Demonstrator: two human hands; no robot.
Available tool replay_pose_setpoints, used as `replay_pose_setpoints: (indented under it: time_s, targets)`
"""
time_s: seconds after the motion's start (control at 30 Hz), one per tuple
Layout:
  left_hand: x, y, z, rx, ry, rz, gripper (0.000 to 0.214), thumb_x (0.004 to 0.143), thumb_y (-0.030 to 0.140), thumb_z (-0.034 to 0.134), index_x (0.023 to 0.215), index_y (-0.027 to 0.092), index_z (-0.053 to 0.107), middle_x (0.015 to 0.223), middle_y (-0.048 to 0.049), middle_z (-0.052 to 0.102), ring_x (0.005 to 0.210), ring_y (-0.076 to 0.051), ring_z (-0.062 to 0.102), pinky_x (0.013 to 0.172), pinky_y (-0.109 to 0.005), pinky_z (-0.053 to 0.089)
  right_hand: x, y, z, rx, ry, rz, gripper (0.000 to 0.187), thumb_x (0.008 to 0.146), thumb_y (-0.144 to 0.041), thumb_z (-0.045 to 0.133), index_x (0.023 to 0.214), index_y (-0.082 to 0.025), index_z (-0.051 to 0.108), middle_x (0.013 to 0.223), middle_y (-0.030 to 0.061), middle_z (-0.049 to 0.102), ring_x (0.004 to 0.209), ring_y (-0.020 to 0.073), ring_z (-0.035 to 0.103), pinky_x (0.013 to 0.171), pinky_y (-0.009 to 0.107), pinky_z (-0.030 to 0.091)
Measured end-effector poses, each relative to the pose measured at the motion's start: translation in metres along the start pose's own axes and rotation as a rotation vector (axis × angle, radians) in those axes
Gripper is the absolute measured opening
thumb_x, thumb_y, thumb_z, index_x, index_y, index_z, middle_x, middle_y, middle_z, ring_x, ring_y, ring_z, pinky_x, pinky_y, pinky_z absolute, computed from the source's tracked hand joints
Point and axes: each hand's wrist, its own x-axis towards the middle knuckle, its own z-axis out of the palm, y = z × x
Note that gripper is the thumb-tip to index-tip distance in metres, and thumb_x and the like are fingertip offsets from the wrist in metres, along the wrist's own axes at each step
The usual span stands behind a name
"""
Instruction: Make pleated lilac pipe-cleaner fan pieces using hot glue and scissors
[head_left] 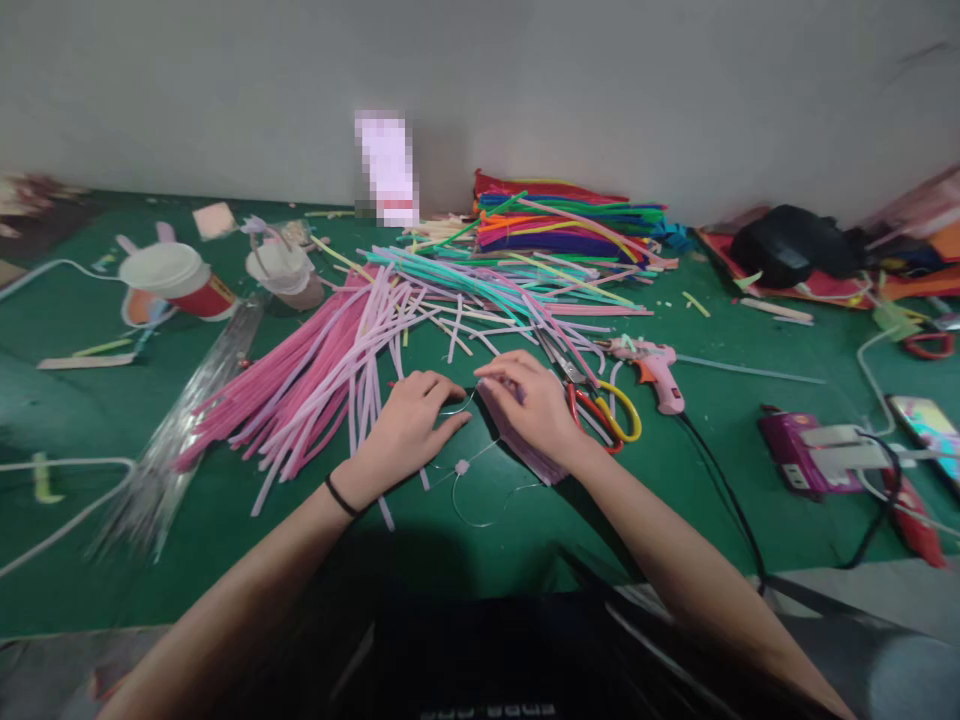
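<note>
My left hand (411,425) rests on the green table (225,520), fingers curled and pinched on a thin clear wire (480,500) that loops toward me. My right hand (531,405) is closed on a pale pink pipe cleaner piece (525,445), fingertips almost meeting the left hand's. A fan of pink and lilac pipe cleaners (315,385) lies just left of both hands. Red-and-yellow-handled scissors (604,410) lie touching the right hand's outer side.
A pink glue gun (654,368) with a black cord lies to the right. Stacked bright pipe cleaners (562,225) sit at the back. Two paper cups (176,278) stand back left. A power strip (821,455) and a phone (930,425) are at far right.
</note>
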Motion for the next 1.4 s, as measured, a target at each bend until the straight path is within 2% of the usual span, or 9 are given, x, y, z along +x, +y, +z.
replay_pose_setpoints:
  time_s: [0.13, 0.3, 0.4, 0.53, 0.67, 0.87, 1.03, 1.23, 1.4]
  targets:
    - [0.002, -0.003, -0.011, -0.21, 0.183, -0.207, 0.026, 0.099, 0.034, 0.045, 0.109, 0.018, 0.064, 0.1, -0.0063, 0.071, 0.097, -0.022, 0.064, 0.088, -0.037, 0.048, -0.006, -0.027, -0.042, -0.109, 0.132, 0.127, 0.02, 0.098, -0.029, 0.048, 0.105, -0.021, 0.065, 0.102, 0.0064, 0.068, 0.089, 0.0181, 0.065, 0.073, 0.029, 0.05]
    - [0.003, -0.004, -0.014, -0.361, 0.185, -0.315, 0.029, 0.099, 0.039, 0.044, 0.106, 0.02, 0.066, 0.098, -0.0047, 0.073, 0.093, -0.02, 0.068, 0.086, -0.034, 0.05, -0.053, -0.051, -0.076, -0.631, -0.267, 0.644, 0.039, 0.091, -0.049, 0.056, 0.103, -0.013, 0.062, 0.068, 0.0104, 0.065, 0.064, 0.0287, 0.064, 0.056, 0.035, 0.043]
    - [0.004, -0.004, -0.005, -0.481, 0.085, -0.341, 0.031, 0.099, 0.041, 0.044, 0.111, 0.02, 0.063, 0.102, -0.0057, 0.072, 0.093, -0.02, 0.069, 0.087, -0.036, 0.053, -0.077, -0.051, -0.074, -0.5, -0.363, 0.753, 0.05, 0.09, -0.052, 0.056, 0.119, -0.01, 0.054, 0.071, 0.0108, 0.066, 0.065, 0.0301, 0.066, 0.058, 0.037, 0.045]
    - [0.006, -0.003, 0.006, -0.803, 0.03, -0.412, 0.032, 0.098, 0.039, 0.044, 0.116, 0.017, 0.059, 0.114, -0.0104, 0.067, 0.104, -0.021, 0.067, 0.093, -0.038, 0.054, -0.079, -0.04, -0.055, -0.137, -0.157, 0.696, 0.059, 0.09, -0.041, 0.058, 0.139, -0.018, 0.036, 0.085, 0.0057, 0.067, 0.067, 0.0231, 0.067, 0.068, 0.04, 0.053]
    - [0.008, 0.001, -0.003, -1.128, 0.151, -0.633, 0.03, 0.095, 0.03, 0.051, 0.123, 0.017, 0.049, 0.123, -0.0134, 0.063, 0.106, -0.021, 0.068, 0.092, -0.037, 0.055, -0.058, -0.023, -0.038, 0.226, 0.069, 0.626, 0.057, 0.081, -0.037, 0.066, 0.131, -0.022, 0.043, 0.099, 0.0058, 0.06, 0.069, 0.0194, 0.068, 0.069, 0.041, 0.058]
    - [0.008, 0.002, -0.027, -1.229, 0.233, -0.71, 0.035, 0.092, 0.042, 0.057, 0.115, 0.017, 0.05, 0.08, -0.0067, 0.071, 0.069, -0.02, 0.073, 0.058, -0.027, 0.057, -0.007, -0.002, -0.038, 0.67, 0.261, 0.555, 0.047, 0.07, -0.035, 0.078, 0.11, -0.022, 0.056, 0.088, 0.0001, 0.064, 0.071, 0.0163, 0.069, 0.077, 0.039, 0.061]
    - [0.009, -0.006, -0.028, -1.035, 0.206, -0.684, 0.04, 0.079, 0.052, 0.068, 0.086, 0.013, 0.065, 0.072, -0.0057, 0.068, 0.06, -0.016, 0.065, 0.05, -0.023, 0.052, 0.021, 0.007, -0.031, 0.651, 0.167, 0.468, 0.036, 0.072, -0.039, 0.078, 0.099, -0.02, 0.064, 0.085, 0.0025, 0.071, 0.072, 0.0165, 0.069, 0.075, 0.037, 0.06]
    - [0.008, -0.02, -0.034, -0.974, 0.212, -0.628, 0.052, 0.072, 0.046, 0.075, 0.115, 0.019, 0.063, 0.082, -0.002, 0.069, 0.071, -0.015, 0.064, 0.057, -0.022, 0.049, 0.023, 0.014, -0.011, 0.601, -0.037, 0.386, 0.03, 0.079, -0.037, 0.072, 0.104, -0.019, 0.068, 0.089, 0.0047, 0.074, 0.074, 0.0167, 0.069, 0.07, 0.033, 0.058]
    - [0.008, -0.026, -0.033, -0.673, -0.043, -0.523, 0.039, 0.071, 0.05, 0.075, 0.093, 0.018, 0.067, 0.066, 0.0015, 0.063, 0.06, -0.014, 0.058, 0.051, -0.022, 0.039, 0.022, 0.011, -0.013, 0.507, -0.228, 0.293, 0.025, 0.085, -0.032, 0.066, 0.106, -0.018, 0.07, 0.093, 0.0044, 0.075, 0.076, 0.0155, 0.068, 0.075, 0.034, 0.058]
